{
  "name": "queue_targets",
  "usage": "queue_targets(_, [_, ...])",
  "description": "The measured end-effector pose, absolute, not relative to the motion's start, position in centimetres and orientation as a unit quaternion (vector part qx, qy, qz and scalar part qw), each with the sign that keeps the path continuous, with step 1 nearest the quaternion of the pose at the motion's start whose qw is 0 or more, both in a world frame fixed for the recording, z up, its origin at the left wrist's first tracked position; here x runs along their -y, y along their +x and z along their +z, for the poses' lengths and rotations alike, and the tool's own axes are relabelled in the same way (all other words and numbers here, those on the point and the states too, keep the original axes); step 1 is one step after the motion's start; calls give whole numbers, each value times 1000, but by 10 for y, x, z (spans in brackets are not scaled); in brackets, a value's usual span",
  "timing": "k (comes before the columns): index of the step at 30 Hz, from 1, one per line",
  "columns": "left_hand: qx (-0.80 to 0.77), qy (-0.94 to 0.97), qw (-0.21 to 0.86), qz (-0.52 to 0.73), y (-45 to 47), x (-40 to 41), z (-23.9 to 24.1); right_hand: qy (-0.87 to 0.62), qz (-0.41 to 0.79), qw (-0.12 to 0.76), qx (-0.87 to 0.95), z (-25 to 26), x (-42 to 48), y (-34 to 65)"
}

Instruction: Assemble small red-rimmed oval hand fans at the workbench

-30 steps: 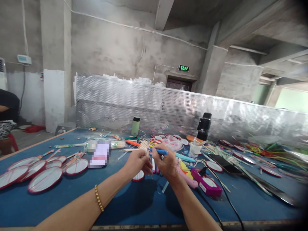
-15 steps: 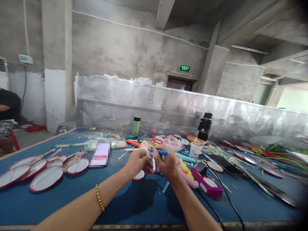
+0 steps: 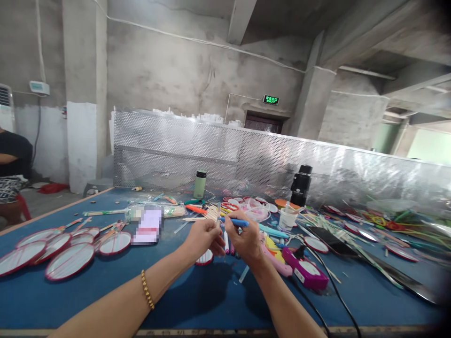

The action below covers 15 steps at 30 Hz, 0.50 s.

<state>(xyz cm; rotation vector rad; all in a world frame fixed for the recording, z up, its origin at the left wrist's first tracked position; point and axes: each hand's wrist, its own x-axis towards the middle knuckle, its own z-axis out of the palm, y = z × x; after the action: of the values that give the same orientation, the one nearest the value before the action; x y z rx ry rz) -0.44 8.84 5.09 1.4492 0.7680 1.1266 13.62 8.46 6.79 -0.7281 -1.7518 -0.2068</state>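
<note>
My left hand [image 3: 205, 237] pinches a slim pale stick [image 3: 219, 209] that stands upright between thumb and fingers. In my right hand [image 3: 246, 239] is a blue marker pen [image 3: 240, 222], gripped as for writing. Its tip points left at the stick; whether it touches cannot be made out. Below the left hand, partly covered by it, lies a small round white disc with a red rim [image 3: 204, 258]. Several coloured pens [image 3: 227, 245] lie between the hands. Just right of my right hand are a pink glue gun [image 3: 278, 265] and a purple box with a white label [image 3: 306, 268].
Red-rimmed round fans [image 3: 69, 263] lie at the left beside a phone [image 3: 148, 226]. Behind stand a green bottle [image 3: 200, 184], a white cup [image 3: 287, 218] and a black flask [image 3: 301, 185]. Black cables [image 3: 333, 295] run right. A perforated metal screen [image 3: 197, 145] closes the back. A person [image 3: 14, 159] sits far left.
Both hands keep almost the same pose, with the stick and marker pen still held. The whole view has shifted very slightly.
</note>
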Motion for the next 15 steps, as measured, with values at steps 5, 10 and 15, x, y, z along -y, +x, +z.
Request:
queue_targets(5, [-322, 610, 547, 474, -4, -89, 51, -312, -93, 577, 749, 69, -83, 136])
queue_targets(10, [-319, 606, 551, 476, -5, -90, 50, -315, -83, 566, 757, 68, -82, 137])
queue_targets(15, [-318, 603, 551, 480, -5, -88, 51, -310, -78, 559, 765, 66, -83, 139])
